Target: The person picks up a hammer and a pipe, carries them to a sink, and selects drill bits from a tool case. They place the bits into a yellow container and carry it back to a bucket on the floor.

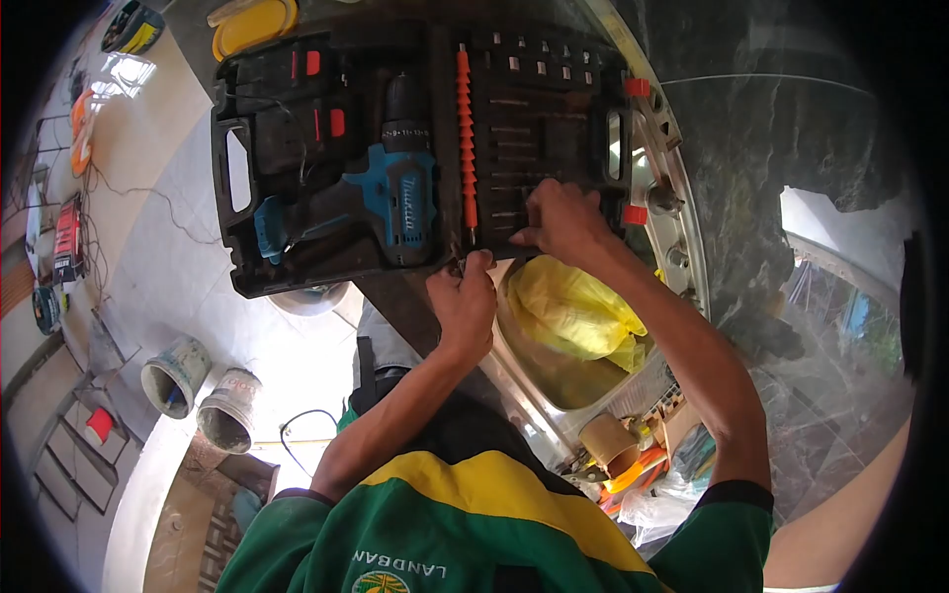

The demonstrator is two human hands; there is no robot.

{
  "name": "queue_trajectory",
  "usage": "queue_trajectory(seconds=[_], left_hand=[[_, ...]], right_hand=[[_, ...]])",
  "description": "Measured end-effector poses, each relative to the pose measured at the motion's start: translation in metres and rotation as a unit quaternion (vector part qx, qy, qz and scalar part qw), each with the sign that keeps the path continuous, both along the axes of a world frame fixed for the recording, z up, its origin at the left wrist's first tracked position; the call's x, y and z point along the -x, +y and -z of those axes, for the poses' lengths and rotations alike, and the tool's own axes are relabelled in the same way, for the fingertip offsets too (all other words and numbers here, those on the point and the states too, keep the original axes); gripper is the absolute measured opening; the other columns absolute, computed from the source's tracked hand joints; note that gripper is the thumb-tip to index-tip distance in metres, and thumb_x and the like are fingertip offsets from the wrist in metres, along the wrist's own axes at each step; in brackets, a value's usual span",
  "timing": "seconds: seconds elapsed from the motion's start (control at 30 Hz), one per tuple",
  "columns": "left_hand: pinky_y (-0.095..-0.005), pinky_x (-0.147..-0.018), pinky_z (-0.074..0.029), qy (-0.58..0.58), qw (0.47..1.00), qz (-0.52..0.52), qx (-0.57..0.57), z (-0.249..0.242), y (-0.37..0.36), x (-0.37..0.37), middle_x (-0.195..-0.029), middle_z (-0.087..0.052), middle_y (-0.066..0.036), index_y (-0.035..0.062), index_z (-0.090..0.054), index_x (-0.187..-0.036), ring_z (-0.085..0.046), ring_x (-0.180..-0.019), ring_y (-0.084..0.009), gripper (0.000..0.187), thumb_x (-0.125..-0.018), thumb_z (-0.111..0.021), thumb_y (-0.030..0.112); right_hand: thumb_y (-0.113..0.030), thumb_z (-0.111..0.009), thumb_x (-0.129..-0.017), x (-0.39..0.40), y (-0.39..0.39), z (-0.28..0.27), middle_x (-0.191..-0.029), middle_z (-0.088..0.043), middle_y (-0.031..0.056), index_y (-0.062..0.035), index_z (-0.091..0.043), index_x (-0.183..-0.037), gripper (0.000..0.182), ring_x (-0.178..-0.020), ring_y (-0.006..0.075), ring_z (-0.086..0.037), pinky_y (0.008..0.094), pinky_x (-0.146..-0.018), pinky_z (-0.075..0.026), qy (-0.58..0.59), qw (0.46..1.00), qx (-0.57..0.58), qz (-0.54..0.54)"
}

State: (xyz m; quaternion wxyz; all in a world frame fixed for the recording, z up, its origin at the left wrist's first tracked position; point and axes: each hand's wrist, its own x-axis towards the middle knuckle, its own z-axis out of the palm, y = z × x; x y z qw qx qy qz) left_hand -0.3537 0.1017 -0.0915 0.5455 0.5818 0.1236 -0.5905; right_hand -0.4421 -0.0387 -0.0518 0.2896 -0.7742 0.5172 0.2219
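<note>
A black tool case [346, 272] lies open, with a blue and black drill [400, 198] in its left half. An orange flexible shaft [465, 138] runs along the hinge. Several bits [514, 158] and small silver sockets [544, 69] sit in the right half. At the case's near edge, below the orange shaft, my left hand [465, 306] pinches a small dark item too small to name. My right hand [563, 219] is over the lower part of the bit rows, fingers bent with thumb and forefinger apart; nothing shows between them.
Under my right forearm is a metal sink [568, 393] holding a yellow plastic bag [573, 306]. A cardboard roll [608, 445] and clear plastic lie beside it. Two dirty buckets [176, 376] stand on the floor at left. A yellow container [252, 25] is beyond the case.
</note>
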Motion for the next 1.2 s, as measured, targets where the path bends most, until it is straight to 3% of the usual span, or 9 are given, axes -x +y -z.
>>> queue_trajectory(seconds=[0.13, 0.3, 0.37, 0.47, 0.57, 0.7, 0.8, 1.07, 1.2], left_hand=[[-0.0234, -0.038, -0.022, 0.010, 1.000, 0.008, -0.007, -0.005, -0.004, 0.000, -0.050, -0.033, 0.008, 0.0055, -0.053, -0.071, -0.030, -0.039, -0.0039, 0.018, -0.085, -0.059, 0.015], [-0.0234, -0.039, -0.021, 0.047, 0.998, 0.042, -0.013, -0.011, -0.003, -0.011, -0.051, -0.032, 0.008, 0.0048, -0.055, -0.074, -0.029, -0.040, -0.0039, 0.018, -0.086, -0.060, 0.017], [-0.0235, -0.039, -0.021, 0.071, 0.996, 0.057, -0.007, -0.013, -0.003, -0.015, -0.052, -0.031, 0.009, 0.0045, -0.056, -0.075, -0.028, -0.040, -0.0039, 0.018, -0.086, -0.060, 0.017], [-0.0239, -0.040, -0.020, 0.065, 0.994, 0.087, -0.020, -0.011, -0.002, -0.018, -0.053, -0.030, 0.009, 0.0035, -0.057, -0.077, -0.027, -0.041, -0.0037, 0.018, -0.086, -0.061, 0.019], [-0.0241, -0.041, -0.021, 0.066, 0.994, 0.085, -0.014, -0.011, -0.003, -0.015, -0.053, -0.030, 0.009, 0.0029, -0.057, -0.078, -0.027, -0.041, -0.0036, 0.019, -0.086, -0.061, 0.020], [-0.0237, -0.040, -0.021, 0.061, 0.994, 0.086, 0.000, -0.012, -0.002, -0.017, -0.054, -0.031, 0.009, 0.0027, -0.058, -0.078, -0.027, -0.041, -0.0038, 0.019, -0.086, -0.061, 0.020], [-0.0236, -0.040, -0.021, 0.059, 0.995, 0.081, 0.008, -0.011, -0.003, -0.015, -0.053, -0.031, 0.009, 0.0030, -0.058, -0.077, -0.028, -0.041, -0.0038, 0.019, -0.086, -0.061, 0.020], [-0.0240, -0.041, -0.021, 0.061, 0.994, 0.089, 0.004, -0.011, -0.003, -0.016, -0.053, -0.029, 0.009, 0.0032, -0.057, -0.079, -0.027, -0.041, -0.0038, 0.020, -0.087, -0.060, 0.021], [-0.0241, -0.041, -0.022, 0.066, 0.994, 0.090, 0.006, -0.010, -0.002, -0.015, -0.053, -0.028, 0.009, 0.0035, -0.056, -0.079, -0.026, -0.042, -0.0039, 0.019, -0.087, -0.060, 0.021]], right_hand=[[-0.027, -0.084, -0.067, 0.005, 0.002, 0.006, -0.074, -0.067, 0.0102, -0.0050, -0.063, -0.071, 0.030, -0.085, 0.0323, -0.066, 0.0485, -0.078, -0.041, -0.019, 0.998, 0.051, -0.019], [-0.027, -0.083, -0.069, 0.018, -0.001, 0.002, -0.072, -0.067, 0.0099, -0.0033, -0.065, -0.072, 0.029, -0.077, 0.0293, -0.066, 0.0454, -0.073, -0.045, -0.047, 0.996, 0.073, -0.015], [-0.026, -0.080, -0.072, 0.025, -0.008, -0.014, -0.074, -0.068, 0.0118, -0.0009, -0.068, -0.078, 0.028, -0.071, 0.0255, -0.067, 0.0392, -0.066, -0.049, -0.065, 0.997, -0.037, 0.031], [-0.024, -0.078, -0.075, 0.053, -0.014, -0.006, -0.075, -0.069, 0.0142, 0.0003, -0.070, -0.085, 0.027, -0.067, 0.0224, -0.067, 0.0333, -0.061, -0.050, -0.110, 0.993, 0.000, 0.048], [-0.025, -0.076, -0.077, 0.064, -0.016, -0.001, -0.071, -0.068, 0.0154, -0.0002, -0.072, -0.083, 0.026, -0.064, 0.0203, -0.066, 0.0328, -0.061, -0.049, -0.194, 0.979, -0.049, 0.034], [-0.028, -0.077, -0.076, 0.051, -0.008, 0.001, -0.066, -0.066, 0.0154, 0.0007, -0.072, -0.078, 0.029, -0.059, 0.0192, -0.064, 0.0326, -0.059, -0.048, -0.164, 0.985, -0.041, 0.023], [-0.032, -0.080, -0.069, 0.041, -0.007, -0.004, -0.066, -0.065, 0.0179, 0.0010, -0.071, -0.070, 0.035, -0.064, 0.0291, -0.066, 0.0379, -0.062, -0.050, -0.105, 0.990, -0.061, 0.073], [-0.034, -0.083, -0.066, 0.042, 0.000, 0.007, -0.058, -0.063, 0.0126, 0.0000, -0.072, -0.070, 0.036, -0.054, 0.0173, -0.060, 0.0320, -0.057, -0.046, -0.131, 0.984, -0.032, 0.117], [-0.033, -0.083, -0.066, 0.046, 0.000, 0.013, -0.057, -0.062, 0.0127, 0.0002, -0.072, -0.069, 0.035, -0.053, 0.0165, -0.059, 0.0318, -0.056, -0.046, -0.152, 0.981, -0.043, 0.115]])
